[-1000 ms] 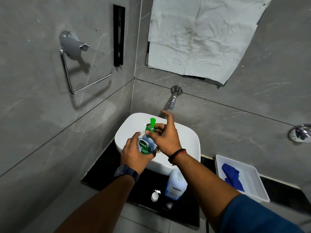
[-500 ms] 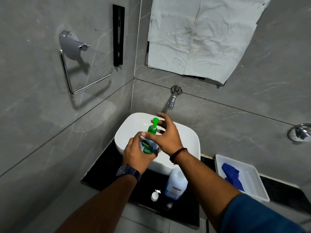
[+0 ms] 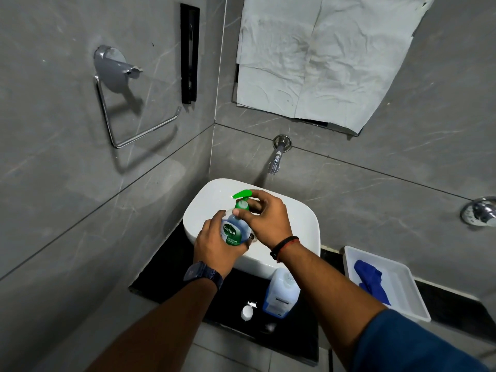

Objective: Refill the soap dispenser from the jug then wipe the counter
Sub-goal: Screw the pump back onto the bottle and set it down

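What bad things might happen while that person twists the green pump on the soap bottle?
The soap bottle is held over the sink by the left hand; if slippery, it might drop in. The jug stands uncapped on the counter, its cap beside it, so a forearm bump could spill it.

I hold the soap dispenser (image 3: 236,232) over the basin (image 3: 300,224), my left grip (image 3: 214,248) around its body, my right grip (image 3: 265,221) at its pump. The basin sits on the bench (image 3: 166,272). Before it stands the jug (image 3: 281,294), its cap (image 3: 247,312) just left. The tray (image 3: 413,299) at right holds a cloth (image 3: 370,280).
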Available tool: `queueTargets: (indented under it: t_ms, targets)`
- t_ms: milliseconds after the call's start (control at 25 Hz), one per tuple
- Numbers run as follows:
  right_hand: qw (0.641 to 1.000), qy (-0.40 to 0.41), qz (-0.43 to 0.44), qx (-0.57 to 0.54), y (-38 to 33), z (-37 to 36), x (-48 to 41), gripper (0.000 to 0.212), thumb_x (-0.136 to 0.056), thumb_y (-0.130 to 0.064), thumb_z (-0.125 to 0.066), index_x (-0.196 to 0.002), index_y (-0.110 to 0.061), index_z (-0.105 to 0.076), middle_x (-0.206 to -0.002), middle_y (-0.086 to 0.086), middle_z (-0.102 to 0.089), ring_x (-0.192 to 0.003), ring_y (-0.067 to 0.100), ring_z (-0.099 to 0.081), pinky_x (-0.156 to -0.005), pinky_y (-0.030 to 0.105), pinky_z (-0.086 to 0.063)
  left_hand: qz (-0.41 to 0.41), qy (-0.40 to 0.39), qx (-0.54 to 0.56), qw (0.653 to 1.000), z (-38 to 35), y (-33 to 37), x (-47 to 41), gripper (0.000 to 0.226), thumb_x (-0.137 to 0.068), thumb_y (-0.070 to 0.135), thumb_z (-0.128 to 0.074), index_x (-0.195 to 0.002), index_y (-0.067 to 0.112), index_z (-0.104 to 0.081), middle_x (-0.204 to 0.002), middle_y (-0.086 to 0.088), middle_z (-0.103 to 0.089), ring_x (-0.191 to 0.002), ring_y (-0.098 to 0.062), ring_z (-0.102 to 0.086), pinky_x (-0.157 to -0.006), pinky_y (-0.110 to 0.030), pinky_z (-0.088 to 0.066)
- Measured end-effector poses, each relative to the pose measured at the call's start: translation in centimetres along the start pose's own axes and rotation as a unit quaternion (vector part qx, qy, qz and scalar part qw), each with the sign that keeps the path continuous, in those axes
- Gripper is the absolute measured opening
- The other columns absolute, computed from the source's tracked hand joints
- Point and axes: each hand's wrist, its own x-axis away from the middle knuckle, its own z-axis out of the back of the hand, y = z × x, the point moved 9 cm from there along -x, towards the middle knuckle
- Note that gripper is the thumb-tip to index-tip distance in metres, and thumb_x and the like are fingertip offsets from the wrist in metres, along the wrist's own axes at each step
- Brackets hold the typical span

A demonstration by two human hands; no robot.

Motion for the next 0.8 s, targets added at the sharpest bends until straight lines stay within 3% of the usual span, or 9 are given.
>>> queueTargets:
  t_ms: [280, 480, 640, 800]
  targets:
    - [0.999, 0.046, -0.008, 0.026, 0.0, -1.0, 0.3, 0.041, -0.068, -0.012, -0.083, -0.104, -0.014, -0.064, -0.095, -0.003, -0.072, -0.087, 0.006, -0.069, -0.082, 0.028, -0.057, 0.035, 0.015, -0.012, 0.999, 0.1, -0.5, 0.1, 0.087, -0.051, 0.035, -0.086, -0.127, 0.024, -0.044, -0.112, -0.008, -0.058, -0.102, -0.029, -0.059, -0.08, -0.039, -0.052]
    - [0.995, -0.061, 0.014, 0.073, -0.9, -1.3, -0.5, 0.048, -0.068, -0.015, -0.084, -0.109, -0.021, -0.06, -0.087, 0.001, -0.072, -0.083, 0.008, -0.068, -0.079, 0.022, -0.055, 0.026, 0.012, -0.019, 0.999, 0.4, -1.3, 0.2, 0.088, -0.05, 0.043, -0.087, -0.126, 0.023, -0.046, -0.111, -0.005, -0.06, -0.101, -0.026, -0.059, -0.078, -0.035, -0.051]
    - [0.975, -0.118, 0.074, 0.174, -3.2, -1.3, -1.6, 0.021, -0.079, -0.015, -0.075, -0.1, -0.014, -0.072, -0.095, 0.002, -0.073, -0.084, 0.017, -0.065, -0.081, 0.029, -0.052, 0.02, 0.002, -0.015, 1.0, 0.3, -2.2, 0.2, 0.091, -0.05, 0.042, -0.087, -0.128, 0.02, -0.047, -0.111, -0.006, -0.061, -0.1, -0.026, -0.06, -0.079, -0.034, -0.05]
    - [0.939, -0.19, 0.122, 0.26, -3.9, -3.0, -2.0, 0.02, -0.082, -0.008, -0.07, -0.102, -0.008, -0.073, -0.101, 0.009, -0.074, -0.091, 0.021, -0.066, -0.088, 0.03, -0.049, 0.021, -0.006, -0.001, 1.0, 0.1, -3.0, 0.2, 0.09, -0.048, 0.04, -0.089, -0.126, 0.02, -0.049, -0.109, -0.004, -0.063, -0.096, -0.025, -0.061, -0.076, -0.028, -0.047]
